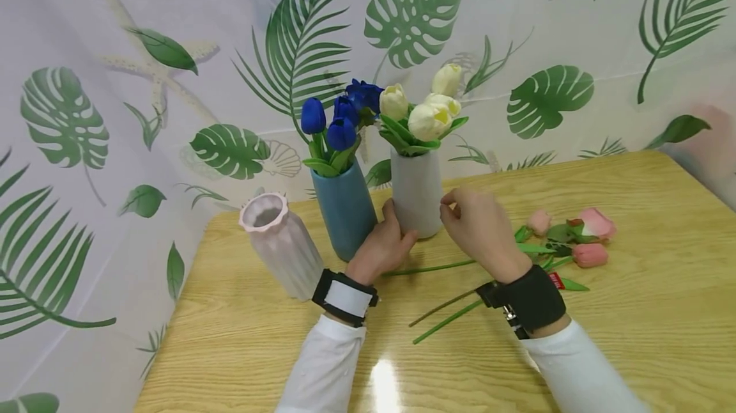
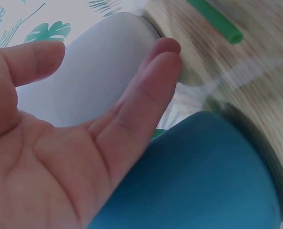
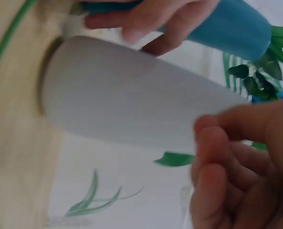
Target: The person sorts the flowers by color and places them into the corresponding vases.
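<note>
The white vase (image 1: 416, 199) stands upright with cream tulips (image 1: 430, 116) in it. My left hand (image 1: 384, 243) reaches between it and the teal vase (image 1: 345, 211), fingers fairly straight and thumb spread, fingertips right at the white vase's side. In the left wrist view, the palm of that hand (image 2: 84, 138) overlaps both vases and holds nothing. My right hand (image 1: 480, 227) is at the white vase's right side; in the right wrist view its fingers (image 3: 210, 183) are curled in toward the thumb, with nothing visible between them. Blue flowers (image 1: 342, 120) fill the teal vase.
A pale pink fluted vase (image 1: 284, 253) leans in view at the left, its mouth showing no flowers. Pink flowers (image 1: 591, 255) with long green stems (image 1: 445, 323) lie on the wooden table (image 1: 650, 336), partly under my right forearm. A leaf-print cloth (image 1: 489, 10) hangs behind.
</note>
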Motion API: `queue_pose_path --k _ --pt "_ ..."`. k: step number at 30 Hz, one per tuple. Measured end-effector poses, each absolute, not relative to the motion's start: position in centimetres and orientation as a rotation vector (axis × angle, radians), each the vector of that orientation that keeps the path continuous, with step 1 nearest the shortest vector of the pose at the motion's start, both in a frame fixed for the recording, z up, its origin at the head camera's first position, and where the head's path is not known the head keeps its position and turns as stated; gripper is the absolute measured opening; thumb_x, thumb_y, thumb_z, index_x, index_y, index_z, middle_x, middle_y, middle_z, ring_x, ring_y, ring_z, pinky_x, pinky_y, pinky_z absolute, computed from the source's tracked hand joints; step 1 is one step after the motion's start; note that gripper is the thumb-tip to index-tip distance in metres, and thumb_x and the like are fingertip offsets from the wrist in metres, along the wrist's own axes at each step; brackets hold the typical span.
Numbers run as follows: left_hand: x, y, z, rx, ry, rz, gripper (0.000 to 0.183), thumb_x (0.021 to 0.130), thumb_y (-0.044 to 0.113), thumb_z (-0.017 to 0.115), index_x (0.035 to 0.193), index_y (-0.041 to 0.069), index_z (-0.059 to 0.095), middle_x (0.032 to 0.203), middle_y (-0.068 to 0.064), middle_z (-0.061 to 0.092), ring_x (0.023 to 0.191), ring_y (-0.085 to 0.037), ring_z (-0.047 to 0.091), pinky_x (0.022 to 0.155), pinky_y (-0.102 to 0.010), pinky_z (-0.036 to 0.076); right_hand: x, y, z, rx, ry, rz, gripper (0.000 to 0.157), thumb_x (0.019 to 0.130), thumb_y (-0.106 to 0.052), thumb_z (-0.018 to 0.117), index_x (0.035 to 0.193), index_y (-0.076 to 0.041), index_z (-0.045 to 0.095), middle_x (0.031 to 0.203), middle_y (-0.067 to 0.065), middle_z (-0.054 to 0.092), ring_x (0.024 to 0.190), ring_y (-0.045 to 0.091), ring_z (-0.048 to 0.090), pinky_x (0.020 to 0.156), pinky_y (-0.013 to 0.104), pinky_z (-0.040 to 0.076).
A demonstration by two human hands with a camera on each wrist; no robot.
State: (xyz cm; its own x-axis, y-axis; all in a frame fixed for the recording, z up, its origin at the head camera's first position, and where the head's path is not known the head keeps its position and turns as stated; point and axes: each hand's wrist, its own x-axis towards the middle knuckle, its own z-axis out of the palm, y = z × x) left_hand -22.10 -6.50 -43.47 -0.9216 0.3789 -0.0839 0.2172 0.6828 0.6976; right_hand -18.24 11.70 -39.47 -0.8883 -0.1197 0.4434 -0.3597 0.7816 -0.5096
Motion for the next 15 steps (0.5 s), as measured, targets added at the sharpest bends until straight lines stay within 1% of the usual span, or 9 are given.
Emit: queue_pose_path --k 1,4,6,8,10,11,13,15 --pt "-22.0 -6.5 -43.5 0.48 2.669 1.074 0.078 0.103 0.025 0.051 0.155 -0.003 0.001 0.139 -0.035 0.048 0.118 -0.038 0.06 0.093 -0.045 0.051 -18.0 11.9 -39.8 0.36 -2.645 0.831 0.015 0.095 -0.005 0.061 0.1 0.004 0.072 0.066 0.01 0.063 0.044 0.014 0.044 0.044 0.03 0.034" --pt "-21.8 -6.5 -43.7 0.456 2.644 1.077 0.078 0.103 0.026 0.051 0.156 -0.002 0.0 0.145 -0.034 0.042 0.126 -0.038 0.055 0.097 -0.046 0.049 -17.3 12.6 -41.2 0.397 -2.856 0.737 0.016 0.093 -0.005 0.065 0.104 0.004 0.071 0.071 0.009 0.065 0.048 0.013 0.047 0.045 0.03 0.036" --pt "-21.6 -6.6 -43.8 0.447 2.636 1.078 0.078 0.103 0.026 0.05 0.156 -0.002 0.0 0.146 -0.034 0.041 0.125 -0.038 0.056 0.094 -0.045 0.049 -17.1 12.9 -42.0 0.448 -2.989 0.658 0.016 0.091 -0.004 0.068 0.105 0.003 0.072 0.08 0.012 0.068 0.053 0.015 0.051 0.049 0.031 0.042" --pt "-21.5 -6.7 -43.8 0.442 2.635 1.075 0.078 0.104 0.026 0.049 0.157 -0.002 -0.001 0.145 -0.035 0.042 0.121 -0.038 0.059 0.088 -0.044 0.051 -17.2 13.1 -42.7 0.484 -3.107 0.611 0.018 0.09 -0.004 0.069 0.107 0.002 0.071 0.09 0.014 0.07 0.059 0.015 0.053 0.053 0.031 0.044" --pt "-21.4 -6.8 -43.7 0.46 2.647 1.071 0.076 0.104 0.025 0.049 0.156 -0.003 0.001 0.139 -0.035 0.047 0.109 -0.035 0.064 0.079 -0.04 0.051 -17.4 13.3 -43.3 0.52 -3.167 0.597 0.011 0.089 -0.002 0.068 0.098 -0.001 0.072 0.085 0.011 0.068 0.059 0.015 0.049 0.054 0.03 0.041" --pt "-21.4 -6.9 -43.6 0.472 2.653 1.074 0.075 0.104 0.025 0.049 0.156 -0.003 0.003 0.133 -0.034 0.053 0.1 -0.033 0.067 0.073 -0.039 0.051 -17.5 13.3 -43.5 0.539 -3.176 0.603 0.007 0.088 0.001 0.066 0.089 -0.003 0.071 0.078 0.008 0.064 0.057 0.014 0.044 0.053 0.029 0.038" --pt "-21.2 -7.1 -43.5 0.492 2.663 1.08 0.071 0.103 0.023 0.049 0.155 -0.002 0.008 0.116 -0.029 0.061 0.079 -0.028 0.067 0.062 -0.035 0.047 -17.8 13.4 -43.9 0.56 -3.169 0.633 0.017 0.086 0.006 0.061 0.075 -0.007 0.064 0.065 0.001 0.051 0.054 0.013 0.033 0.051 0.028 0.029" --pt "-21.1 -7.4 -43.3 0.516 2.671 1.074 0.069 0.102 0.02 0.049 0.155 -0.003 0.011 0.091 -0.019 0.062 0.059 -0.022 0.059 0.053 -0.032 0.043 -18.0 13.5 -44.3 0.587 -3.137 0.637 0.029 0.085 0.008 0.057 0.065 -0.013 0.054 0.059 -0.002 0.037 0.054 0.013 0.026 0.052 0.029 0.023"
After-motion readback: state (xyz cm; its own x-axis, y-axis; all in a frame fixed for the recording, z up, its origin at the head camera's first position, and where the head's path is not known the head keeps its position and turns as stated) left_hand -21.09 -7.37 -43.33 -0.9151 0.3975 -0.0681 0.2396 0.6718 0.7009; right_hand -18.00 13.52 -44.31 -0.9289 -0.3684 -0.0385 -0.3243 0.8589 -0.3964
